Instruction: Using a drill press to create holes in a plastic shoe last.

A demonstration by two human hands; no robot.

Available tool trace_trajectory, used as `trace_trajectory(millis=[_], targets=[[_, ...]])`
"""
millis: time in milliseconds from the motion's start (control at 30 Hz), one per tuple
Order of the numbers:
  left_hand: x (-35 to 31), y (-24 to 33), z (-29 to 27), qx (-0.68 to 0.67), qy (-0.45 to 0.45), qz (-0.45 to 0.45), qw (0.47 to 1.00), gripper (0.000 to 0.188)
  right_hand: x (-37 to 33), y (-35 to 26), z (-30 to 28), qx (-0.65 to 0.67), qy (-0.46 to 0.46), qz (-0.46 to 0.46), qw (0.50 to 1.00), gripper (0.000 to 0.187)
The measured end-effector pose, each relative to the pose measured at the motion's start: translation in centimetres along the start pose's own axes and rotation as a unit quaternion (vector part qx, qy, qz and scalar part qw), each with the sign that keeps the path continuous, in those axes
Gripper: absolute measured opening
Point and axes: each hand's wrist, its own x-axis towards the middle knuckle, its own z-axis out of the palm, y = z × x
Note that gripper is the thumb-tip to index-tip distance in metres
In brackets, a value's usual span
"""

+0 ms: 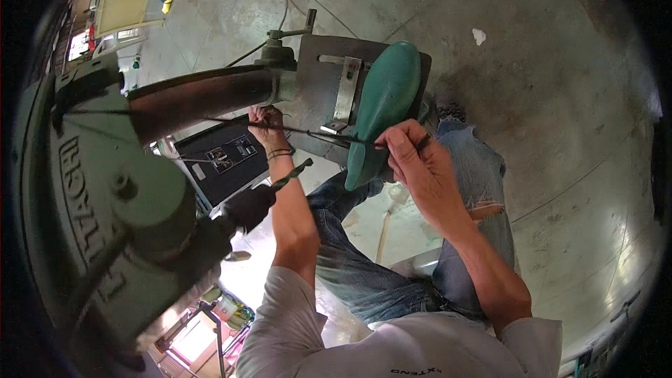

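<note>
A green shoe last (390, 91) lies along the right side of the drill press table (315, 91), its narrow end pointing toward me. Beside it, a slotted metal bracket (346, 94) is fixed to the table. My right hand (423, 168) is closed in a pinch at the last's near part, holding a thin dark cord-like strip (308, 131). The strip stretches left across the last to my left hand (266, 126), which is closed around it below the table's left edge. Its fingertips are partly hidden. A drill bit (292, 175) in its black chuck (250, 206) stands close to my left forearm.
The green drill press head (126, 203) fills the left side. Its round column (203, 98) runs to the table clamp with a handle (311, 21). A black panel (220, 157) lies below the column. My knees (469, 161) flank the table's near side.
</note>
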Motion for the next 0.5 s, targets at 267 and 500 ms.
trace_trajectory(millis=[267, 500], targets=[[-0.7, -1.8, 2.0, 0.12, 0.056, 0.097, 0.986, 0.033, 0.1, -0.2, 0.3, -0.065, 0.027, -0.005, 0.997, 0.027], [0.3, -0.4, 2.0, 0.046, 0.11, 0.057, 0.991, 0.04, 1.0, 1.4, 1.6, -0.042, 0.034, -0.02, 0.998, 0.028]])
